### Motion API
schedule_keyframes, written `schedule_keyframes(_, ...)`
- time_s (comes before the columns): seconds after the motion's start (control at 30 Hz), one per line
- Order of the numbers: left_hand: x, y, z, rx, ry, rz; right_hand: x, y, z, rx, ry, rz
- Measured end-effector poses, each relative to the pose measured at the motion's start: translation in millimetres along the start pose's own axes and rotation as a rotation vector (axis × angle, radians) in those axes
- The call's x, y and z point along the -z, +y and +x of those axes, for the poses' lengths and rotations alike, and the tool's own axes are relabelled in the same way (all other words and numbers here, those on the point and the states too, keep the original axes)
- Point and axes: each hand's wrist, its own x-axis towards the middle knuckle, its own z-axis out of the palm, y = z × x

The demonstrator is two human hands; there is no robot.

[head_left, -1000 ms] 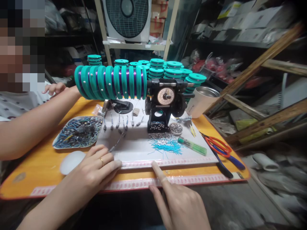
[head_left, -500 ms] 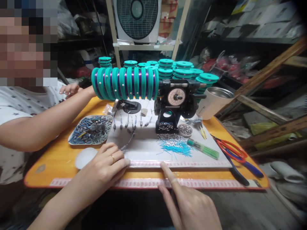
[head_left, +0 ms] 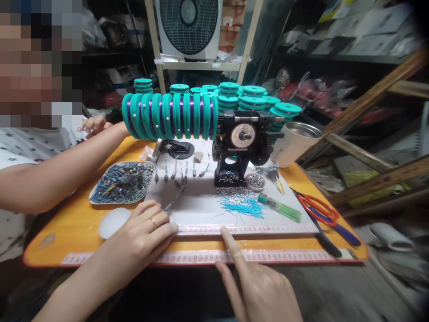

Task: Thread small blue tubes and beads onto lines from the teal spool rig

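My left hand (head_left: 140,237) lies flat, fingers stretched out, on the orange table (head_left: 67,228) at the front edge of a white sheet (head_left: 201,205); it wears a ring and holds nothing. My right hand (head_left: 254,286) points its index finger onto the measuring tape (head_left: 268,230) stuck along the sheet's front edge, its other fingers loosely curled. Behind stands a black winding machine (head_left: 241,147) with a dial, carrying a row of teal spools (head_left: 170,115) wound with purple line.
Another person's arm (head_left: 60,170) reaches across at the left. A tray of small blue-grey pieces (head_left: 119,182), a white disc (head_left: 114,222), blue strands (head_left: 239,205), a green lighter (head_left: 279,207), scissors (head_left: 318,210), a metal cup (head_left: 293,143) and stacked spools (head_left: 254,96) are on the table.
The view shifted sideways and back a little. Both my hands keep their places on the sheet's edge and the tape.
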Motion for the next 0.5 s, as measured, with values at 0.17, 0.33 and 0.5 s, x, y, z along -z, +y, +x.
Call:
schedule_keyframes(0.17,-1.8,-2.2,-1.8,-0.006,-0.001,0.006,1.8,0.5,-1.6,-0.010,-0.048,0.054)
schedule_keyframes(0.33,-0.4,-0.8,-0.3,-0.003,0.004,0.016,1.5,0.7,-2.8,-0.018,-0.047,0.039)
schedule_keyframes(0.5,1.0,1.9,1.4,0.032,0.012,0.023,-0.1,1.3,-0.4,-0.013,0.000,0.007)
